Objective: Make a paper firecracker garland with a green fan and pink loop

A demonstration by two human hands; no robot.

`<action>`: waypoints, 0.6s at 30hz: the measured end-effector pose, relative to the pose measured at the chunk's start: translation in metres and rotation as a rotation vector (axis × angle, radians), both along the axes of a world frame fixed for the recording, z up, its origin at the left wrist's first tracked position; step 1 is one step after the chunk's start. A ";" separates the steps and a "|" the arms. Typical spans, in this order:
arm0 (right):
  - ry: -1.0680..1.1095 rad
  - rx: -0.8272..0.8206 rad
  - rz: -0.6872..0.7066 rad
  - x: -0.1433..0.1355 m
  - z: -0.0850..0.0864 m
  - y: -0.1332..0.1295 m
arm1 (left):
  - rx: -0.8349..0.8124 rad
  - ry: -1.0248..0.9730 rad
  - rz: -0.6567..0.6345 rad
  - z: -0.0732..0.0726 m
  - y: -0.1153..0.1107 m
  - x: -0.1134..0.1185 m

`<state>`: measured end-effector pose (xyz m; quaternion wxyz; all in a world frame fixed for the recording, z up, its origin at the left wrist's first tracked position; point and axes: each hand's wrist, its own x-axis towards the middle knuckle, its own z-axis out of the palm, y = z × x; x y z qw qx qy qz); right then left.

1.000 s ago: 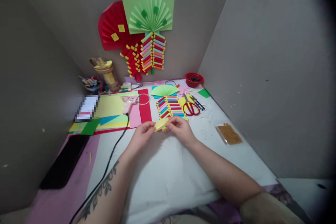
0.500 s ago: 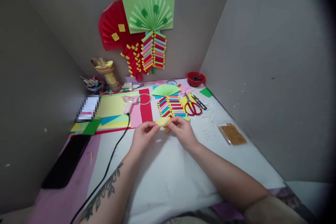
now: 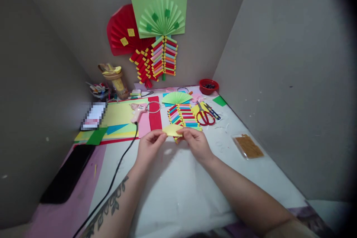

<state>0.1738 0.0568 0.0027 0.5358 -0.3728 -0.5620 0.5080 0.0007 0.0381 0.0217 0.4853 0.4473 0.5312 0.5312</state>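
A small piece of yellow paper [image 3: 172, 130] is stretched between my two hands above the white table covering. My left hand [image 3: 150, 144] pinches its left end between thumb and fingers. At the right end, my right hand [image 3: 197, 145] pinches it the same way. Just beyond my fingertips lie rows of coloured paper rolls [image 3: 188, 115] with yellow ends, partly hidden by the paper and my hands. A pleated light green paper fan [image 3: 177, 98] sits above those rolls.
Left of my hands, a pink glue gun [image 3: 138, 111] with a black cable rests on coloured sheets [image 3: 125, 106]. Red-handled scissors [image 3: 205, 117] lie to the right, near a box of brown material [image 3: 248, 146]. A red bowl [image 3: 208, 87] stands at the back; finished paper hangings [image 3: 163, 18] are on the wall.
The yellow paper now appears wider and flatter between my fingers, and my hands are slightly farther apart. The whole view has shifted a little.
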 end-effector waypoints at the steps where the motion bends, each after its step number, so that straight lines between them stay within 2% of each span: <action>1: -0.044 0.038 -0.006 0.000 0.001 -0.001 | -0.004 -0.064 -0.014 -0.002 0.001 0.000; 4: -0.173 0.146 0.017 -0.002 0.003 -0.004 | -0.023 -0.192 -0.045 -0.006 0.003 0.000; 7: -0.262 0.191 0.095 -0.005 0.004 -0.007 | -0.045 -0.133 0.020 -0.005 0.005 -0.001; 9: -0.324 0.250 0.092 -0.005 0.003 -0.006 | -0.055 -0.076 0.053 -0.002 0.006 -0.004; 14: -0.398 0.437 0.009 -0.001 -0.001 0.001 | -0.103 -0.002 -0.083 0.006 0.003 -0.007; 18: -0.370 0.441 0.000 0.002 0.001 0.004 | -0.103 0.029 -0.102 0.007 0.000 -0.007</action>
